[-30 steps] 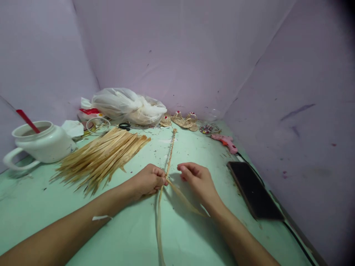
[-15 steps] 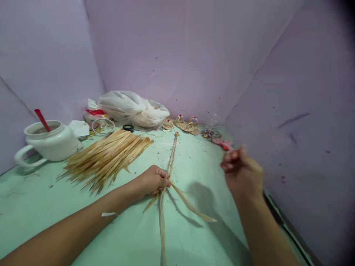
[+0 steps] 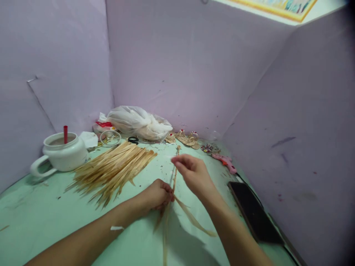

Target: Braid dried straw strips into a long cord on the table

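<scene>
Straw-coloured braid [image 3: 174, 179] sits pinched near its loose strands [image 3: 194, 220] by the left hand [image 3: 159, 194], presumably against unravelling; the right hand [image 3: 194, 175] curls loosely, contents unclear.

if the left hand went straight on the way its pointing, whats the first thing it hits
Past the tan braided fibre cord in its fingers, probably the right hand, though that looks raised, so the left hand might slip beneath it.

Bare left hand [image 3: 158, 194] below centre, pinching thin tan plaited fibre braid [image 3: 175, 178], bare right hand [image 3: 192, 172] right of centre, fingers curled, flat sheaf of straw-coloured dried strips [image 3: 115, 170] centre-left, white round-bellied handled pot [image 3: 70, 158] at left, black rectangular phone [image 3: 256, 212] lower right.
</scene>
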Available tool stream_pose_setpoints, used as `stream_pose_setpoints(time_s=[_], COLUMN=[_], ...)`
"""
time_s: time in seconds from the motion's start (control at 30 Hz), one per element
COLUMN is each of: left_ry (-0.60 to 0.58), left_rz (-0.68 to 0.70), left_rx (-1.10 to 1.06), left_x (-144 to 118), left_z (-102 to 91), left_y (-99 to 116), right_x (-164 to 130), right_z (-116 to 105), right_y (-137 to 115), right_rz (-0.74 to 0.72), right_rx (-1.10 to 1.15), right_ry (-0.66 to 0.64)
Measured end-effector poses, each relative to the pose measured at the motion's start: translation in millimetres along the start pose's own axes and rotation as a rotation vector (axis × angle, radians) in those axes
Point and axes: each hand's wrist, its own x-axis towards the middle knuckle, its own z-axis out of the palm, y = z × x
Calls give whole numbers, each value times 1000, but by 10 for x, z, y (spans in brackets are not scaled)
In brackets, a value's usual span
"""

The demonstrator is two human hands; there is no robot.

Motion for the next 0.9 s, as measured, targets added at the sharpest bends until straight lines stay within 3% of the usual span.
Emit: stream_pose_setpoints(time_s=[0.07, 0.1, 0.2, 0.3, 0.43, 0.5, 0.67, 0.83, 0.9], left_ry=[-122, -151, -150, -158, -172, -160, -92, 207, 261], left_rz=[-47, -57, -57, -64, -62, -53, -72, -12, 14], left_rx=[-55, -93, -112, -84, -24, 12, 273, 769, 896], left_x=[-55, -73, -82, -57, -45, -48, -58, -177, -289], left_z=[-84, -106, -105, -77, -63, -57, -54, -83, -52], left_y=[-41, -49, -40, -31, -57, -73, -75, 33, 112], right_x=[-63, -113, -283, -378, -378, -374, -392, -404, -418], right_z=[-146, -188, -181, -96, -48, -40, 26, 100, 102], right_y=[294, 405, 571, 618, 747, 822, 890, 826, 780], right_rz=[353, 463, 614, 536, 307, 273, 379, 460, 503], right_rx=[94, 158, 303, 241, 40, -21, -46, 66, 160], right_ry=[-21, -58, -207, -280, -278, -249, -139, -74, -69])
